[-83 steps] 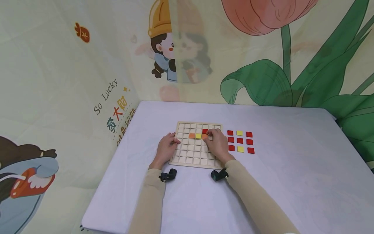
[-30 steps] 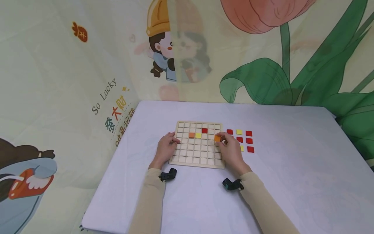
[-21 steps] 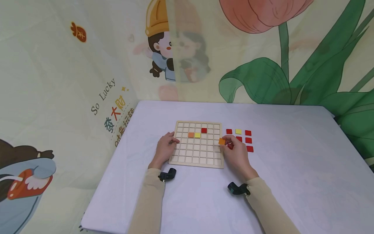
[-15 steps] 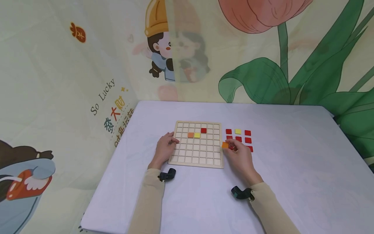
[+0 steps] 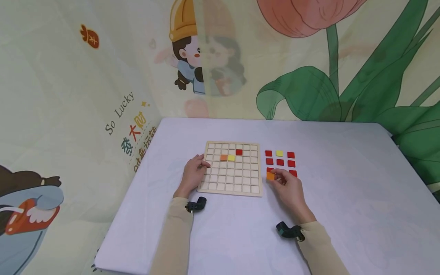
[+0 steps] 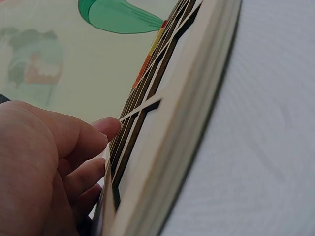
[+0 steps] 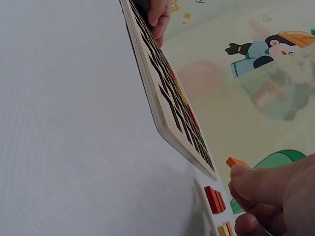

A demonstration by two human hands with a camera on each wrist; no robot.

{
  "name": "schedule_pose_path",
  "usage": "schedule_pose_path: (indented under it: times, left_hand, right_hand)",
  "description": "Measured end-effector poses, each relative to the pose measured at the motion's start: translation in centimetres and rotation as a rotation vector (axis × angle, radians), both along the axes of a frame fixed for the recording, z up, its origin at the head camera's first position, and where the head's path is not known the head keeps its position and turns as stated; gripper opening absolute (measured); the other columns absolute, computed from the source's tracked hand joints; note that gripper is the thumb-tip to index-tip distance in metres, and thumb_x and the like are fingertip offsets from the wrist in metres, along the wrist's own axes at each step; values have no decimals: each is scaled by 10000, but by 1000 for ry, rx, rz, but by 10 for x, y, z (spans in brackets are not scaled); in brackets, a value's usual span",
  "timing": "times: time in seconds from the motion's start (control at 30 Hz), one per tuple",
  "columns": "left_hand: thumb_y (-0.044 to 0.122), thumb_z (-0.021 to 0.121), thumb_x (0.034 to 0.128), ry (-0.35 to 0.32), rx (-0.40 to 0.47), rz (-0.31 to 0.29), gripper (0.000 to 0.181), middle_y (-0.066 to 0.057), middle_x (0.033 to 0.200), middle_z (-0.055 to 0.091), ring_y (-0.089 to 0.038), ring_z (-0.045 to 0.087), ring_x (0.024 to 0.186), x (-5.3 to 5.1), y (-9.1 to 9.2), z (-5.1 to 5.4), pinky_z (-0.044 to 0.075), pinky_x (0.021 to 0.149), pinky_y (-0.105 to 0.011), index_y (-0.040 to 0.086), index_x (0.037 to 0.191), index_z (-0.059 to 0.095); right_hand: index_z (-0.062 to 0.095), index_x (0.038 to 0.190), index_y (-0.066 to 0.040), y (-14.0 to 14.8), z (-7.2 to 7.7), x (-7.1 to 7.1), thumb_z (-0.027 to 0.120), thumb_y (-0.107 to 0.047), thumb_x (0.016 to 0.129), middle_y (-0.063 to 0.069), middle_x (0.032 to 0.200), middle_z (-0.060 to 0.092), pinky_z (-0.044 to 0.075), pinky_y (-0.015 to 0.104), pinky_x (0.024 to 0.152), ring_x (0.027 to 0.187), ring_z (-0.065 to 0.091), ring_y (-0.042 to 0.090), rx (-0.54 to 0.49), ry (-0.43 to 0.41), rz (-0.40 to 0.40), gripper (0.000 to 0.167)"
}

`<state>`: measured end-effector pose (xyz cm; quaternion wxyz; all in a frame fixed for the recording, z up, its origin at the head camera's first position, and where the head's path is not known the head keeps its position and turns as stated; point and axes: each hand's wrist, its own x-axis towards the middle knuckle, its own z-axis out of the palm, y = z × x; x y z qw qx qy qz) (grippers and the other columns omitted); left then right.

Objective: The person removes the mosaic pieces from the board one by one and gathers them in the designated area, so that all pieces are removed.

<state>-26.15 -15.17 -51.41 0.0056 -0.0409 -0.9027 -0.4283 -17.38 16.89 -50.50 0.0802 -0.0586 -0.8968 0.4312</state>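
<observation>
Beige and Black

On my feed, the left sleeve [image 5: 174, 236] and right sleeve [image 5: 320, 244] are plain beige and long. At the wrists I see a black, bent left wrist camera [image 5: 196, 205] and right wrist camera [image 5: 289, 231], the latter showing a greenish patch [image 5: 280, 232]. The left hand [image 5: 193, 173] and right hand [image 5: 290, 189] are bare.

Right hand [image 5: 288, 188] pinches; left hand [image 5: 192, 173] loosely bent.

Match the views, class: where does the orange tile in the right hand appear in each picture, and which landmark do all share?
Head: the orange tile is right of and below centre, pinched in the right hand.
Left wrist: not in it; the orange there is another tile, on the board.
Right wrist: the orange tile is lower right, in the same hand.
Shared landmark: the board.
</observation>
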Motion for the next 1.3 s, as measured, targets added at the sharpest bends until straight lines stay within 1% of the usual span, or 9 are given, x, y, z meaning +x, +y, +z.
schedule_pose_path:
  times: [0.1,0.27,0.4,0.53,0.67,1.0,1.2,1.3]
  left_hand:
    - [75,522,942,2,-2,0,190,-62,1498,453,-232,269,1459,-1,0,-1,118,1236,-369,106,939,709]
    - [77,525,945,-4,-7,1,183,-68,1503,445,-243,266,1460,0,0,1,125,1236,-388,104,944,707]
    - [77,527,945,-10,-3,2,180,-66,1506,443,-243,262,1461,1,2,2,124,1236,-387,107,945,705]
    - [71,528,942,-12,-10,4,181,-62,1503,446,-237,264,1461,1,2,2,123,1236,-377,108,943,705]
    - [66,534,940,-6,-16,1,176,-69,1502,447,-244,267,1459,0,1,1,126,1236,-377,101,949,706]
    - [58,539,934,2,6,-1,171,-80,1502,445,-252,262,1461,-1,0,1,128,1236,-398,94,946,706]
    - [56,535,934,9,8,-4,173,-83,1496,452,-251,271,1458,-1,0,0,132,1236,-388,91,945,704]
    - [59,536,935,5,7,-1,171,-83,1496,452,-251,272,1458,0,0,0,131,1236,-387,91,943,703]
  right_hand:
    - [645,1169,-86,1,-2,1,742,-126,864,77,937,631,481,150,611,813,543,212,-16,-10,-2,323]
    - [630,1148,-70,2,-5,3,757,-96,845,86,944,637,486,118,633,818,553,216,-16,-28,-3,329]
    - [623,1173,-58,3,-6,4,751,-95,852,92,953,633,479,104,639,832,550,217,-7,-31,0,348]
    - [633,1201,-59,2,-7,4,741,-103,863,95,962,637,476,105,644,842,546,218,1,-39,-2,357]
    - [644,1220,-66,1,-8,4,733,-111,872,94,970,640,480,121,653,849,539,215,22,-49,-1,361]
    - [666,1197,-55,0,-10,3,740,-99,862,88,942,641,505,183,683,839,536,219,81,-21,26,345]
    - [657,1207,-50,0,-12,4,736,-80,861,95,963,632,539,265,724,858,534,225,108,-9,31,356]
    - [654,1210,-58,0,-13,5,734,-76,863,85,961,620,537,273,716,858,526,217,130,-5,27,357]
